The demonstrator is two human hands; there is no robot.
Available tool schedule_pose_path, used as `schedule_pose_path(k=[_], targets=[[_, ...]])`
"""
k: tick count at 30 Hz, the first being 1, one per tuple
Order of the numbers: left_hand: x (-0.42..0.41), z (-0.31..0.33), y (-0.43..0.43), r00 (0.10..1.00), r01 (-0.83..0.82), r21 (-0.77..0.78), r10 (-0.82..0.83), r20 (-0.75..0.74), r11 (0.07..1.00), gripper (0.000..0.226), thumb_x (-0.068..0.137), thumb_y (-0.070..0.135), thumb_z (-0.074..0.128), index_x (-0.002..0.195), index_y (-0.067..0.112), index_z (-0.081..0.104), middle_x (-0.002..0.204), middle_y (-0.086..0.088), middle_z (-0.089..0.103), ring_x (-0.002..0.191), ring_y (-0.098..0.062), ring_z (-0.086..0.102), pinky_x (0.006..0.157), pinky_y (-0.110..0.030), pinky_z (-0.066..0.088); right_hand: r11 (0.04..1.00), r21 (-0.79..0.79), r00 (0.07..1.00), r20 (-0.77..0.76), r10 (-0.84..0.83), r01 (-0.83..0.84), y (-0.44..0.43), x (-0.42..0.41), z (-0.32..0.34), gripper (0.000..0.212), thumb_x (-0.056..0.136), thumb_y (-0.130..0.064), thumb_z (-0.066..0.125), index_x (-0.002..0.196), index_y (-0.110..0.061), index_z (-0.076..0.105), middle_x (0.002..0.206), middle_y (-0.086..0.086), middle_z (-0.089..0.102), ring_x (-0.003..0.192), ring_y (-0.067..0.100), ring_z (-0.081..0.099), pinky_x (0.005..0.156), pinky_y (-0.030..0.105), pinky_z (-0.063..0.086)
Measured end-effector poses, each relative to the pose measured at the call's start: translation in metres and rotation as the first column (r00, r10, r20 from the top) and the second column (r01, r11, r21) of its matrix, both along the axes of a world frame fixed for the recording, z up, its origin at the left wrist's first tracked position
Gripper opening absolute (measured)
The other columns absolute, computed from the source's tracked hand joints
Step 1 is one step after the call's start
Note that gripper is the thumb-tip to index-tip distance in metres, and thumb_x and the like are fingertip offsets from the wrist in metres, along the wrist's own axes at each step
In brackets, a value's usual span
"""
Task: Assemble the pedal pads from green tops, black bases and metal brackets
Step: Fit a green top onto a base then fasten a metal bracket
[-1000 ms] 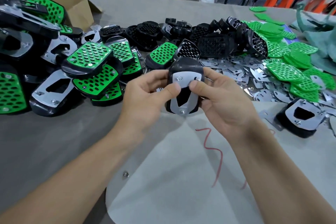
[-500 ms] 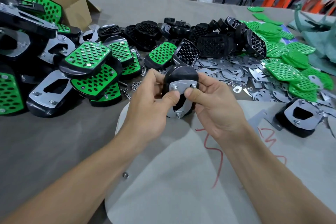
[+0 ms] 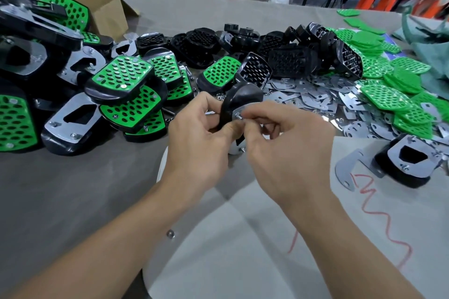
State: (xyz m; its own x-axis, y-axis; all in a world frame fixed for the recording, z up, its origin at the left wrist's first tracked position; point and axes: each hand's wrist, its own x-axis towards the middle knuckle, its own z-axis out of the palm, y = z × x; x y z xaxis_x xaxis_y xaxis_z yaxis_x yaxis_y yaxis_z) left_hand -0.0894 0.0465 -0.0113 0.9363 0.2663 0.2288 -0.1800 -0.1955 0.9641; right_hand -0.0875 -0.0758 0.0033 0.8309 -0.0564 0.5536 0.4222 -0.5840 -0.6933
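Both hands are up over the table (image 3: 73,189), working one pad (image 3: 243,97) between them. The left hand (image 3: 199,143) has its grip curled round the pad's left edge with the thumb pressed on its underside. It holds the pad tilted on edge, clear of the table. The pad is glossy black and rounded at the top. A bright metal bracket (image 3: 237,113) lies flat on the face turned toward the right hand (image 3: 289,150). A small screw (image 3: 240,117) sticks out of the bracket near the top, and another pokes out at the lower tip, just below the grip. The right hand's grip is narrow, thumb and forefinger pinched on that upper screw, the other fingers loosely curled.

Left of the grip lies a heap of finished pads (image 3: 121,75), with perforated green faces on black. Beyond the grip sit bare black bases (image 3: 286,60). To its right are loose brackets (image 3: 311,102) in a silvery spread, then green tops (image 3: 388,99) piled up. Further right, a second pad (image 3: 410,160) lies bracket-up on a white sheet (image 3: 243,250), which also runs beneath the grip.
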Motion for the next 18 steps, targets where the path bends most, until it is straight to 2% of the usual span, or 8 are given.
schedule_pose_path(k=[4,6,9,11,14,18], targets=[[0.0016,-0.0003,0.0006,1.000,0.014,-0.001,-0.014,-0.012,1.000,0.022,0.086,0.007,0.080,0.086,0.010,0.058,0.072,0.000,0.077,0.060,-0.035,0.072,0.041,-0.026,0.052,0.994,0.108,0.999,-0.036,-0.003,0.007,-0.0022,0.0009,-0.0012,0.019,0.076,-0.020,0.067,0.084,-0.036,0.075,0.075,-0.024,0.070,0.065,0.007,0.065,0.065,0.031,0.055],[0.0019,0.0002,0.0009,1.000,0.011,0.010,-0.011,-0.016,1.000,0.021,0.087,0.007,0.079,0.087,0.010,0.059,0.072,0.003,0.077,0.061,-0.036,0.072,0.040,-0.027,0.052,0.998,0.064,1.000,0.014,-0.017,0.016,-0.0006,-0.0008,-0.0007,0.033,0.078,-0.021,0.066,0.101,-0.046,0.068,0.077,-0.017,0.070,0.066,0.011,0.063,0.066,0.036,0.055],[0.0023,0.0008,0.0009,1.000,-0.005,0.041,0.006,-0.015,0.999,0.021,0.086,0.009,0.080,0.085,0.014,0.060,0.068,0.008,0.076,0.055,-0.026,0.071,0.038,-0.021,0.046,1.000,0.026,0.998,0.068,-0.014,0.012,0.0017,-0.0015,-0.0022,0.041,0.080,-0.020,0.065,0.110,-0.047,0.059,0.082,-0.011,0.066,0.068,0.015,0.060,0.064,0.039,0.053],[0.0027,0.0007,0.0017,0.999,-0.025,0.081,0.027,-0.018,0.996,0.023,0.086,0.013,0.081,0.083,0.019,0.059,0.066,0.013,0.075,0.050,-0.013,0.069,0.039,-0.016,0.043,1.000,-0.005,0.998,0.059,-0.010,0.010,0.0025,0.0002,-0.0040,0.031,0.078,-0.021,0.064,0.103,-0.038,0.061,0.077,-0.010,0.064,0.068,0.014,0.056,0.062,0.036,0.052],[0.0032,-0.0005,0.0031,0.999,-0.039,0.132,0.042,-0.021,0.991,0.024,0.085,0.017,0.082,0.082,0.024,0.059,0.069,0.017,0.075,0.059,-0.008,0.072,0.049,-0.022,0.050,0.998,-0.058,0.999,-0.011,0.035,-0.035,-0.0004,0.0039,-0.0018,0.025,0.075,-0.020,0.060,0.095,-0.034,0.064,0.080,-0.018,0.065,0.073,0.012,0.058,0.066,0.033,0.052],[0.0051,0.0003,0.0045,0.998,-0.045,0.122,0.050,-0.040,0.992,0.022,0.085,0.016,0.081,0.083,0.024,0.060,0.066,0.017,0.074,0.055,-0.005,0.070,0.044,-0.019,0.047,0.991,0.120,0.997,-0.043,0.071,-0.066,-0.0061,0.0066,0.0001,0.031,0.077,-0.012,0.061,0.084,-0.037,0.078,0.081,-0.021,0.074,0.079,0.007,0.070,0.076,0.030,0.058]])
